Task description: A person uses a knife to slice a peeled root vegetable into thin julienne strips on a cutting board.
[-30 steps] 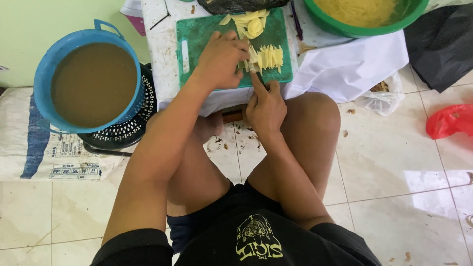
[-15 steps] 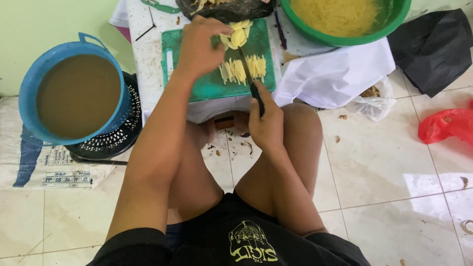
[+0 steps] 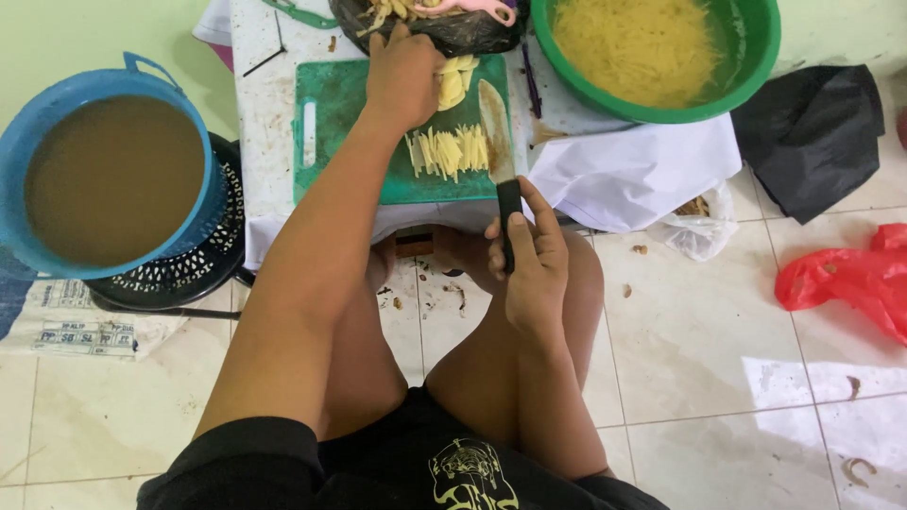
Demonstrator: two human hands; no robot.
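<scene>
My right hand (image 3: 531, 260) is gripping the knife (image 3: 498, 142) beside the cut strips (image 3: 447, 151) | my left hand (image 3: 403, 76) is pressing on yellow slices (image 3: 456, 77) | green cutting board (image 3: 345, 132) is lying on the tabletop (image 3: 260, 104).

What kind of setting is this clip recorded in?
Probably a home or small food-prep spot at floor level: a green plastic cutting board with pale cut vegetable strips, a green plastic basin of shredded yellow food, and a tiled floor.

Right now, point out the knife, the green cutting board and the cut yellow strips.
knife (image 3: 495, 118), head view, middle of blade
green cutting board (image 3: 336, 118), head view, bare left part
cut yellow strips (image 3: 448, 151), head view, middle of pile
</scene>
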